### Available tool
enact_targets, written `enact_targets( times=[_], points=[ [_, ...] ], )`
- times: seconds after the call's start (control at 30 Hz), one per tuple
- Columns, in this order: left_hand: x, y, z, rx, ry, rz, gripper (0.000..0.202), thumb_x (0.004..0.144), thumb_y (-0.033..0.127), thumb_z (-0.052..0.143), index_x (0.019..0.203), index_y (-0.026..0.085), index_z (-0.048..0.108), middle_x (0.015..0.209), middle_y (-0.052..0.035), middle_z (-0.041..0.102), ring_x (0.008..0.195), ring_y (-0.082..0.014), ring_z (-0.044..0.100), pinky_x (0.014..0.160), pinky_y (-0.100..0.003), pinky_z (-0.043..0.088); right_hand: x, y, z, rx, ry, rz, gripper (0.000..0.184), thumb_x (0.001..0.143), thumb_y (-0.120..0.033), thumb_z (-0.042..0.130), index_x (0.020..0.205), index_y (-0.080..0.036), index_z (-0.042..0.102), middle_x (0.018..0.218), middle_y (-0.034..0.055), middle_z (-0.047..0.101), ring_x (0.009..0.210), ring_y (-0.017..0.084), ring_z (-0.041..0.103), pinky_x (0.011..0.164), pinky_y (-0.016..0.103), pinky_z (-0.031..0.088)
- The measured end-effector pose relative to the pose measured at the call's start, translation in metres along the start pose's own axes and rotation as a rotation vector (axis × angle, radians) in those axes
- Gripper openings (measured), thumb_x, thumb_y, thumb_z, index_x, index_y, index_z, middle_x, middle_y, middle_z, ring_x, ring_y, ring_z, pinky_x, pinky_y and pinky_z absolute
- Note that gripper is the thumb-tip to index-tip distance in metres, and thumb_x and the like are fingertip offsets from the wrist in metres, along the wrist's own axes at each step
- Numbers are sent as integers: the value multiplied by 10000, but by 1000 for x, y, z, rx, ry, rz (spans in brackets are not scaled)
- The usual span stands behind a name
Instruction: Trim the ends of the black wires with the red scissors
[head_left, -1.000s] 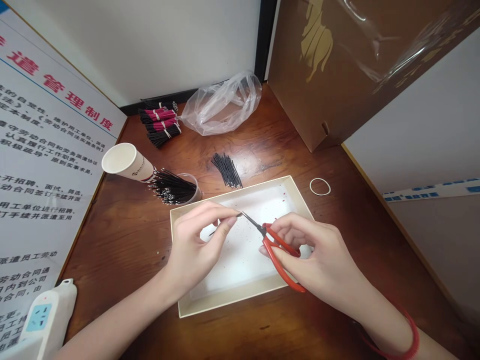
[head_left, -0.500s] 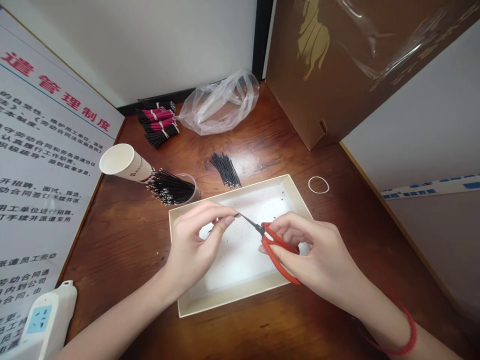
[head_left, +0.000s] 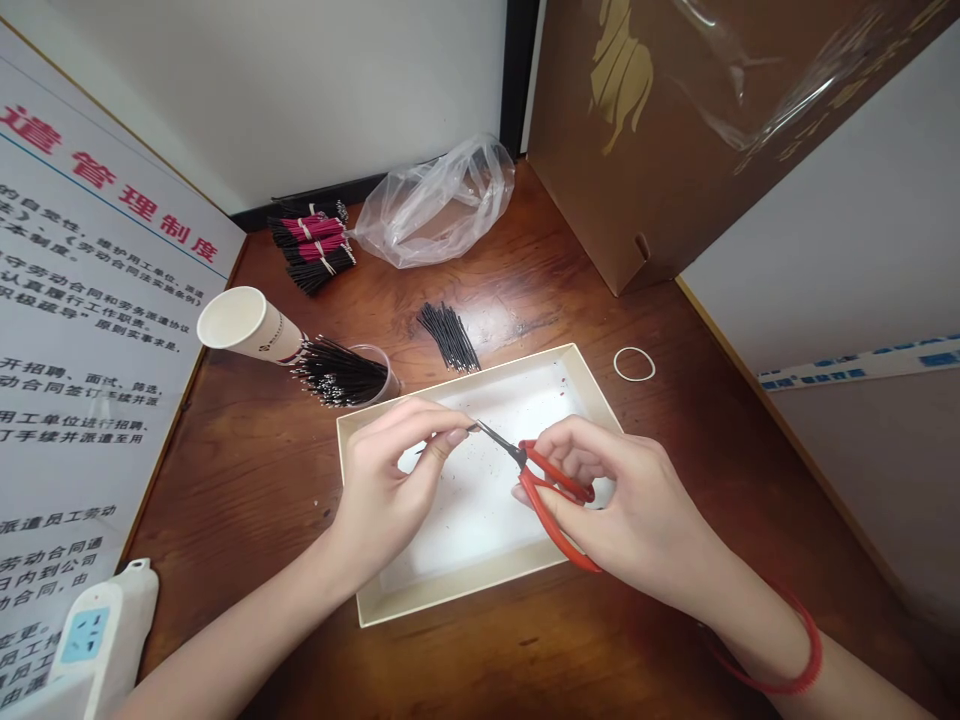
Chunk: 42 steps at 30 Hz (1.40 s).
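Thumb and index finger of my left hand (head_left: 394,470) pinch a thin black wire (head_left: 473,427); most of it is hidden by the fingers. My right hand (head_left: 637,500) grips red-handled scissors (head_left: 551,520), fingers wrapped in the handles. Their narrow dark blades are slightly apart and point left, with the tips at the wire's end. Both hands are over a shallow cream-coloured box (head_left: 465,588) with a white bottom, where small dark and reddish scraps lie.
Behind the box lies a loose pile of black wires (head_left: 448,338). At left are a clear cup of black wires (head_left: 341,375) and a paper cup (head_left: 240,325). Banded wire bundles (head_left: 313,250), a plastic bag (head_left: 435,205), a rubber band (head_left: 634,364) and a power strip (head_left: 105,640) surround it.
The scissors' blades have parted slightly, and the handles are spread a little wider. My left hand keeps its pinch in nearly the same place. The whole view has shifted a little.
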<state>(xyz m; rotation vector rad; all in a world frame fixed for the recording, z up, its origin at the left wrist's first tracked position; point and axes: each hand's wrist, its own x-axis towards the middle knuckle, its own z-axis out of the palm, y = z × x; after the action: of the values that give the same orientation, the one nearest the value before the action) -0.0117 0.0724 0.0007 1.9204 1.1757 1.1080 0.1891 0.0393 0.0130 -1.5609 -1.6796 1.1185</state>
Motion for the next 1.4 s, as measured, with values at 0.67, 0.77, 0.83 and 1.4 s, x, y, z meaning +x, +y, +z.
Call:
enact_targets(
  times=[0.67, 0.77, 0.83, 1.4],
  points=[
    [0, -1, 0, -9, -16, 2, 181, 890, 54, 623, 843, 193, 729, 780, -17, 742, 725, -135, 673, 668, -257, 541, -1, -1, 0, 27, 10, -11, 120, 780, -207, 680, 727, -171, 578, 586, -42, 579, 504, 38, 486, 480, 144, 421],
    [1, -1, -1, -2, -20, 3, 189, 892, 55, 617, 842, 200, 728, 781, -16, 743, 725, -140, 671, 668, -267, 542, 0, 0, 1, 14, 1, -21, 120, 771, -206, 688, 729, -170, 581, 579, -46, 562, 503, 36, 472, 473, 145, 405],
    [1, 0, -1, 0, -18, 5, 189, 890, 58, 619, 842, 203, 731, 779, -17, 744, 721, -143, 670, 663, -271, 542, 0, 0, 1, 14, -1, -22, 117, 767, -199, 690, 731, -170, 583, 573, -51, 554, 501, 34, 465, 472, 143, 397],
    [0, -2, 0, 3, -15, 0, 184, 884, 61, 634, 847, 208, 737, 782, -14, 751, 717, -141, 671, 653, -272, 541, -1, 1, 1, 61, -18, 13, 129, 800, -208, 676, 719, -168, 584, 604, -38, 586, 513, 33, 478, 476, 136, 403]
  ],
)
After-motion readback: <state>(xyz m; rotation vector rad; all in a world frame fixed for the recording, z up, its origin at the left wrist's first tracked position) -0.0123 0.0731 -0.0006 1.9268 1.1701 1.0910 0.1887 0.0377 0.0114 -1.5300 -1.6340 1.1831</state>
